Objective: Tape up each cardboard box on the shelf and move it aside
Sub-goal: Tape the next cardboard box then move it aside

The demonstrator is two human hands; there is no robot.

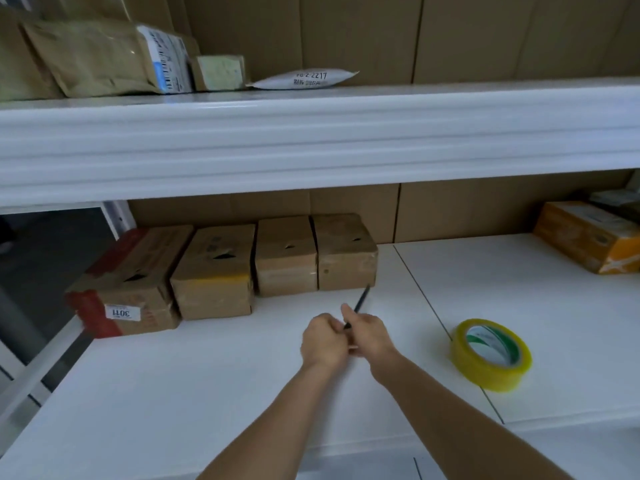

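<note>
Your two forearms are reaching in from the bottom edge, nearest of all, and meeting over the white lower shelf (207, 393), which is taking up most of the view. Above it, the upper shelf (311, 133) is running across as a broad white band, carrying a brown padded envelope (93, 60), a small pale box (220, 72) and a flat white mailer (306, 79). Four cardboard boxes are sitting side by side at the back left of the lower shelf, each touching its neighbour: the red-edged box (128, 282) with a white label at the far left, the second box (214, 271) next to it, then the third box (285, 256) and the fourth box (344, 252), all with their tops folded shut. An orange box (585, 235) is lying well apart at the far right. The roll of yellow tape (490, 355) is resting on the shelf to the right of your hands, near but not touching them. Your left hand (323, 344) is curling its fingers against your right hand (370, 336), both gripping the handle of a thin dark blade (358, 304). Its tip is pointing up toward the lower front corner of the fourth box, close to it; whether it is touching is hard to tell.
</note>
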